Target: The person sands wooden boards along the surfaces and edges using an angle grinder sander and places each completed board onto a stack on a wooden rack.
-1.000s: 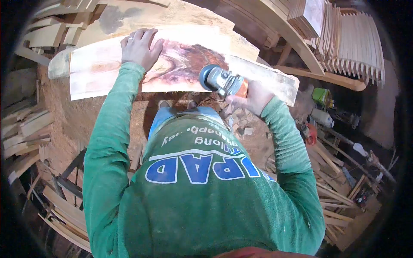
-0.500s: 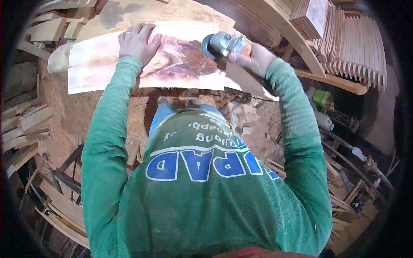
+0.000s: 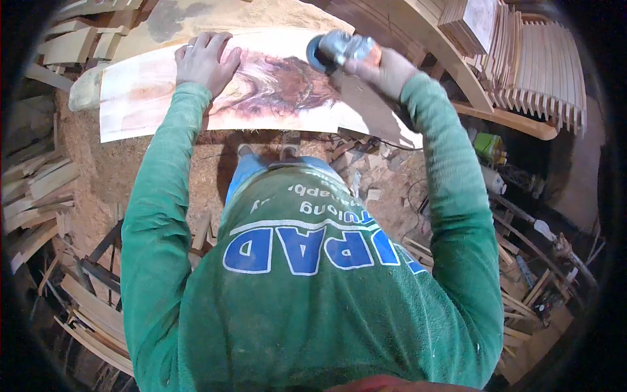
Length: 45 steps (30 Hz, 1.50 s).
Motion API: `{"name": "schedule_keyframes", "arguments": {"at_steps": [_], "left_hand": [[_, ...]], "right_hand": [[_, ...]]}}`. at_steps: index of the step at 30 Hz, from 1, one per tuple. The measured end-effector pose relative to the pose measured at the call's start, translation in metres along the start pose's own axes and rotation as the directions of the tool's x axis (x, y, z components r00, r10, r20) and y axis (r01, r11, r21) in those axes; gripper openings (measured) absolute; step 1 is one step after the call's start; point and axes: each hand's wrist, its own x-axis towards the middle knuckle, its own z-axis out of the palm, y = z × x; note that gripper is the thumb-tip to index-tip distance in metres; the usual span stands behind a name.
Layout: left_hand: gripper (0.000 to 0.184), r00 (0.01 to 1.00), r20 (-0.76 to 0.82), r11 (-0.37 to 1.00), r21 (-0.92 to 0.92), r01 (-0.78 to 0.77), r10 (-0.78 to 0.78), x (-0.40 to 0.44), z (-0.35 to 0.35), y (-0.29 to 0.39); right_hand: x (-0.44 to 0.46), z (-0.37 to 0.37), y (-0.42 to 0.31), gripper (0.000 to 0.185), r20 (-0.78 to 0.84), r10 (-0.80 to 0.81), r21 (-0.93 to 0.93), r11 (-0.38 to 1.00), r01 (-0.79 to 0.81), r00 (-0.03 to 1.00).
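A pale wooden board (image 3: 281, 88) with dark swirling grain lies across the work surface in front of me. My left hand (image 3: 205, 62) rests on its left half with fingers spread, pressing on the face. In my right hand (image 3: 389, 70) is an angle grinder (image 3: 349, 49), my fingers wrapped round its body. The grinder's round disc (image 3: 317, 52) is at the board's upper right part; whether it touches the wood I cannot tell. A shadow from the tool and arm falls over the board's right end.
Stacked cut slats (image 3: 545, 72) stand at the upper right beside a long curved beam (image 3: 450, 49). Wood offcuts (image 3: 39, 186) are piled at the left, and curved strips (image 3: 98, 320) lie lower left. A green tool (image 3: 486, 147) lies at the right. Sawdust and scraps cover the ground.
The angle grinder and my right hand have moved slightly up, away from my body. My left hand stays on the board, which sits slightly higher and further left in view.
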Motion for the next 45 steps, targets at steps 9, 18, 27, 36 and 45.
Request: {"name": "schedule_keyframes", "arguments": {"at_steps": [9, 18, 27, 36, 45], "left_hand": [[0.046, 0.998, -0.057, 1.0, 0.0, -0.024, 0.024, 0.0, 0.007, -0.004], [0.045, 0.999, -0.046, 1.0, -0.004, -0.025, 0.025, 0.001, 0.006, -0.004], [0.047, 1.0, -0.017, 1.0, -0.019, -0.011, 0.011, 0.001, 0.001, -0.003], [0.048, 1.0, 0.025, 1.0, -0.013, 0.008, -0.008, 0.0, -0.001, -0.001], [0.046, 1.0, 0.011, 0.999, -0.042, 0.013, -0.013, 0.002, -0.004, 0.0]], "right_hand": [[-0.069, 0.026, -0.009, 0.072, 0.074, -0.023, -0.064, 0.998, 0.028, 0.997], [-0.097, 0.075, -0.038, 0.073, 0.005, 0.034, 0.112, 0.993, -0.034, 0.999], [-0.093, 0.058, -0.033, 0.07, -0.044, 0.003, 0.194, 0.981, 0.005, 0.999], [-0.009, 0.006, -0.011, 0.084, -0.075, 0.207, 0.041, 0.978, -0.205, 0.975], [-0.117, 0.065, -0.013, 0.07, -0.033, -0.119, -0.176, 0.978, 0.111, 0.992]]}}
